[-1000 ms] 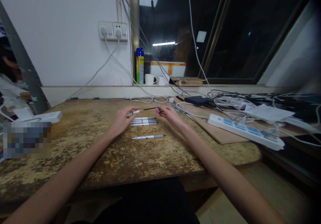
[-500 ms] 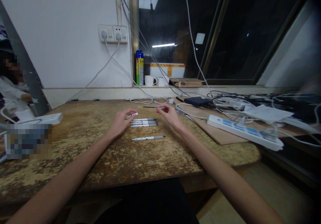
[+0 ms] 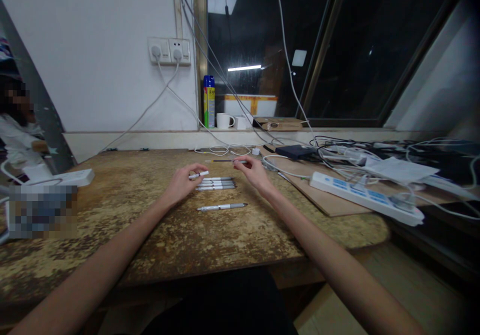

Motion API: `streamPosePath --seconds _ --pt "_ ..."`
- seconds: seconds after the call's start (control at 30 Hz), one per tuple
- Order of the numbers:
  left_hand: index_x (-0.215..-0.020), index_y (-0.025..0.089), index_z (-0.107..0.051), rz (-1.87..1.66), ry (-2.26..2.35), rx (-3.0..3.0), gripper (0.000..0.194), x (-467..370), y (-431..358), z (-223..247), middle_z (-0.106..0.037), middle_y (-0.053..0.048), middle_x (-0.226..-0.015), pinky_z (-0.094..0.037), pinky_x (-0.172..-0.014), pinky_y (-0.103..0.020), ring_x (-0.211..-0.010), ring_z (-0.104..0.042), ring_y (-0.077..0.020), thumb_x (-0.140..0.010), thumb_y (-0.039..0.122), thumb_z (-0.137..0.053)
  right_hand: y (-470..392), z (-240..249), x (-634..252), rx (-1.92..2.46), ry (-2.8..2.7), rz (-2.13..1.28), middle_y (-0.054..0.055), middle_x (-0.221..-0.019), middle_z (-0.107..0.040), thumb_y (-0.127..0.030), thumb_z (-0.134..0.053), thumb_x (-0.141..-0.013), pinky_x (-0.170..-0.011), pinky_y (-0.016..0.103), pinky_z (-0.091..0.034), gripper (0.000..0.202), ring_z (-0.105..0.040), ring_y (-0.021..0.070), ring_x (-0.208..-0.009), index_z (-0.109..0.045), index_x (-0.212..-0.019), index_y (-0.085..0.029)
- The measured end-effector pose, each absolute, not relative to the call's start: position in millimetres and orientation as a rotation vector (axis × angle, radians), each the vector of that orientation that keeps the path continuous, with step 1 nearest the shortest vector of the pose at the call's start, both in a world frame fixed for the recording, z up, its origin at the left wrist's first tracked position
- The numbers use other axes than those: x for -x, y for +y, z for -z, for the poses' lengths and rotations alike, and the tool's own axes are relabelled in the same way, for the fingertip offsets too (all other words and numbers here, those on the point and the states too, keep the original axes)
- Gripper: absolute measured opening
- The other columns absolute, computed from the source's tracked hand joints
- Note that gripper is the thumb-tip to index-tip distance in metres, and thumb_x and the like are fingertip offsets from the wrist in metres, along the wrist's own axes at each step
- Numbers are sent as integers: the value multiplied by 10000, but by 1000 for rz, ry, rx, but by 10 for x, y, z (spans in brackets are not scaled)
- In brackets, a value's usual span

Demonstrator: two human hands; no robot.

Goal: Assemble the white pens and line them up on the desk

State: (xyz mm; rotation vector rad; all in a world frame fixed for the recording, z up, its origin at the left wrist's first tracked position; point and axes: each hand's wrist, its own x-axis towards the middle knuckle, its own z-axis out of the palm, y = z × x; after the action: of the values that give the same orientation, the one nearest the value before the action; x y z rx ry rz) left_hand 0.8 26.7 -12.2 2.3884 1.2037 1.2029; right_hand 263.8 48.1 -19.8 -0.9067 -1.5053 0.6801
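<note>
My left hand [image 3: 183,181] is closed, pinching a white pen barrel [image 3: 199,175] between thumb and fingers. A grey pen part [image 3: 240,161] sits in the pinched fingers of my right hand [image 3: 253,171]. Just left of those fingertips is a thin dark pen refill [image 3: 222,161] with a yellowish end; whether it is held or lies on the table I cannot tell. Between my hands, several white and grey pens [image 3: 215,183] lie side by side in a row. One more pen [image 3: 222,207] lies apart, nearer to me.
The worn wooden table [image 3: 180,245] spreads below my arms. To the right are a brown board [image 3: 322,195], a white power strip [image 3: 365,197] and tangled cables. A spray can [image 3: 209,102] and a white mug [image 3: 224,120] stand on the sill. A person [image 3: 18,130] is at far left.
The white pen barrel in my left hand has turned and more of it shows now. My right hand has barely shifted. The pens on the table have stayed put.
</note>
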Motion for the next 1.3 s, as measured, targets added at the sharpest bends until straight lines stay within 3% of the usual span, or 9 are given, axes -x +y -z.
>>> streamPosePath --seconds 0.23,0.47,1.3 --pt "-1143 237 -769 -1239 1161 -2412 272 -6 274 90 -743 -73 -1189 -497 -1002 -404 -1110 -677 -261 -936 349 -633 456 178 -2633 876 -1425 -847 79 -875 -772 -501 -733 -804 -865 357 -539 318 -701 217 -831 -754 -828 -185" --pt "-1153 237 -772 -1245 1165 -2302 298 -24 253 88 -747 -76 -1231 -474 -1055 -419 -1149 -673 -267 -951 404 -628 405 174 -2646 868 -1246 -1095 80 -867 -758 -416 -710 -810 -767 280 -528 265 -661 150 -726 -742 -756 -159" --pt "-1116 196 -744 -1291 1136 -2107 370 -47 289 107 -763 -80 -1166 -502 -1016 -380 -1097 -682 -259 -940 496 -618 389 164 -2638 931 -1243 -1093 79 -725 -726 -365 -614 -893 -626 251 -493 333 -600 128 -583 -712 -654 -154"
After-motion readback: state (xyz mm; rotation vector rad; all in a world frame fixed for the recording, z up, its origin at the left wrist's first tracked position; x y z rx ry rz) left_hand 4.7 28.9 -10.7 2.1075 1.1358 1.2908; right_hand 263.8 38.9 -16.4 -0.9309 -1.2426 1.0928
